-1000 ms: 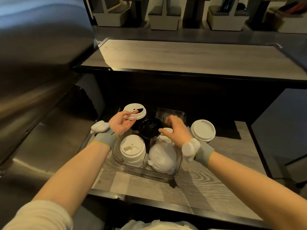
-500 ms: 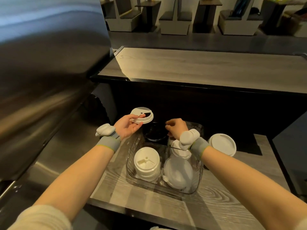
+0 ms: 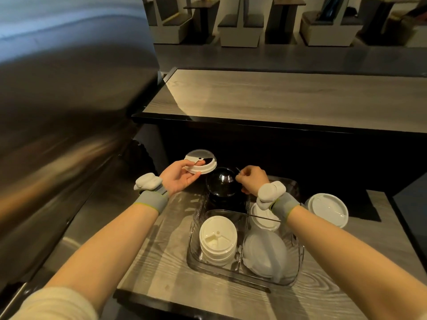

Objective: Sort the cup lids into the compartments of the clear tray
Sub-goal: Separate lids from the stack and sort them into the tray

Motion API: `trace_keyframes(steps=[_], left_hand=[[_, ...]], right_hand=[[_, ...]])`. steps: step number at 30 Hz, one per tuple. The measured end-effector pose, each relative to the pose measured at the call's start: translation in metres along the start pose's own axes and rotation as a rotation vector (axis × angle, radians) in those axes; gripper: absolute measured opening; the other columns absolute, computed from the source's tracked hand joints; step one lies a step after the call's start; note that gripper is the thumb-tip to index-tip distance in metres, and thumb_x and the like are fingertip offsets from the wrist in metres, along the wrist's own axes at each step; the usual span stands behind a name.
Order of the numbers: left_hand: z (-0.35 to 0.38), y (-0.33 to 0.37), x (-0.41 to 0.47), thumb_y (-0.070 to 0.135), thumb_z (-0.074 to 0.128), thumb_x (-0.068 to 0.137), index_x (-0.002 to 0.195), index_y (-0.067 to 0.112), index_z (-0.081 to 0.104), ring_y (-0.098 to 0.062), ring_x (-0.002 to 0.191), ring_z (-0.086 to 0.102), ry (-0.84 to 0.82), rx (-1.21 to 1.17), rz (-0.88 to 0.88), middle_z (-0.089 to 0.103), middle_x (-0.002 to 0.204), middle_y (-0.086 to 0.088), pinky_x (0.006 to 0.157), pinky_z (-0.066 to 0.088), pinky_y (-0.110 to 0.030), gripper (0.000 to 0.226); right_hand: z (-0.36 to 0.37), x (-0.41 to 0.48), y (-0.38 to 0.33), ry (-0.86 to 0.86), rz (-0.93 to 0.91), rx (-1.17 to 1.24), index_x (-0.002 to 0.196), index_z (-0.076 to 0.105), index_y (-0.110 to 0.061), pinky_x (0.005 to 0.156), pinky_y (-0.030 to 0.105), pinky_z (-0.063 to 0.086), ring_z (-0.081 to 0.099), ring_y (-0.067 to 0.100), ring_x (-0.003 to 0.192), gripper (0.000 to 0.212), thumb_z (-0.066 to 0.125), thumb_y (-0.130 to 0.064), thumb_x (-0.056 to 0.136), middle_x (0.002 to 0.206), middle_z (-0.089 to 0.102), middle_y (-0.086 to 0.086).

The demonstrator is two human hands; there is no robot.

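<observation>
The counter was narrow and its left edge dropped away just beside the clear tray, so anything I fumbled on that side would likely have fallen out of reach. The tray's four compartments were already crowded. A tall stack of white lids rose above the wall of the near-left one, and the pale domed lids leaned in the near-right one. A brush of my forearm could have toppled either pile into its neighbour and undone the sorting. The loose stack stood on the counter outside the tray, near my right elbow's path, and could have been knocked the same way.

The dark dome lid sat in the far-left compartment. My right grip was curled tight at its far-right rim. Whether it had the rim pinched I could not tell; a weak hold there might have let it spring off.

My left grip held the single white lid by thumb and fingertips, raised beyond the tray's far-left corner. So light a pinch on the rim could have let it slide out.
</observation>
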State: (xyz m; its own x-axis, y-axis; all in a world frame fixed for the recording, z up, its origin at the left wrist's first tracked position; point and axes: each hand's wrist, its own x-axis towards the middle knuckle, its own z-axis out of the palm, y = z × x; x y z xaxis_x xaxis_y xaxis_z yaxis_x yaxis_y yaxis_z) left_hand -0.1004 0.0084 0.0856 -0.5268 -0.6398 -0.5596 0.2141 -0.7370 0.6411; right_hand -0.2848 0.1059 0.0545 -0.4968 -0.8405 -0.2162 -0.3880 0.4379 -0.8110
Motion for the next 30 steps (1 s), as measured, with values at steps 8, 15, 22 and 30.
trace_keyframes(steps=[8, 15, 22, 30], left_hand=[[-0.004, 0.005, 0.005, 0.004, 0.042, 0.094, 0.099, 0.003, 0.055, -0.011, 0.064, 0.071, -0.050, -0.100, 0.096, 0.076, 0.080, -0.007, 0.054, 0.056, -0.019, 0.014], [-0.007, 0.006, 0.001, 0.003, 0.043, 0.093, 0.101, 0.004, 0.055, -0.014, 0.069, 0.071, -0.024, -0.110, 0.099, 0.075, 0.081, -0.008, 0.053, 0.056, -0.021, 0.015], [-0.011, 0.003, 0.000, 0.001, 0.044, 0.092, 0.103, 0.004, 0.054, -0.016, 0.087, 0.064, 0.007, -0.097, 0.097, 0.075, 0.080, -0.010, 0.053, 0.056, -0.021, 0.015], [-0.009, -0.005, -0.002, 0.004, 0.045, 0.092, 0.105, 0.006, 0.052, -0.017, 0.076, 0.072, -0.046, 0.021, 0.053, 0.076, 0.082, -0.009, 0.057, 0.058, -0.025, 0.016]], right_hand=[[-0.011, -0.012, -0.002, 0.107, -0.349, 0.007, 0.079, 0.047, -0.007, 0.065, 0.041, 0.050, 0.052, 0.028, 0.070, 0.014, 0.055, 0.005, 0.079, 0.079, 0.055, 0.018], [-0.005, -0.008, -0.002, 0.138, -0.543, -0.245, 0.125, 0.054, -0.007, 0.079, 0.024, 0.044, 0.051, 0.019, 0.091, 0.044, 0.054, 0.004, 0.083, 0.107, 0.053, 0.014], [0.014, -0.020, 0.017, -0.174, -0.743, -1.104, 0.144, 0.021, -0.004, 0.085, 0.041, 0.049, 0.031, 0.034, 0.127, 0.059, 0.041, 0.003, 0.090, 0.142, 0.029, 0.017], [0.000, -0.015, 0.017, -0.088, -0.682, -0.813, 0.132, 0.050, -0.016, 0.090, 0.029, 0.032, 0.044, 0.025, 0.112, 0.045, 0.046, -0.010, 0.088, 0.120, 0.051, 0.008]])
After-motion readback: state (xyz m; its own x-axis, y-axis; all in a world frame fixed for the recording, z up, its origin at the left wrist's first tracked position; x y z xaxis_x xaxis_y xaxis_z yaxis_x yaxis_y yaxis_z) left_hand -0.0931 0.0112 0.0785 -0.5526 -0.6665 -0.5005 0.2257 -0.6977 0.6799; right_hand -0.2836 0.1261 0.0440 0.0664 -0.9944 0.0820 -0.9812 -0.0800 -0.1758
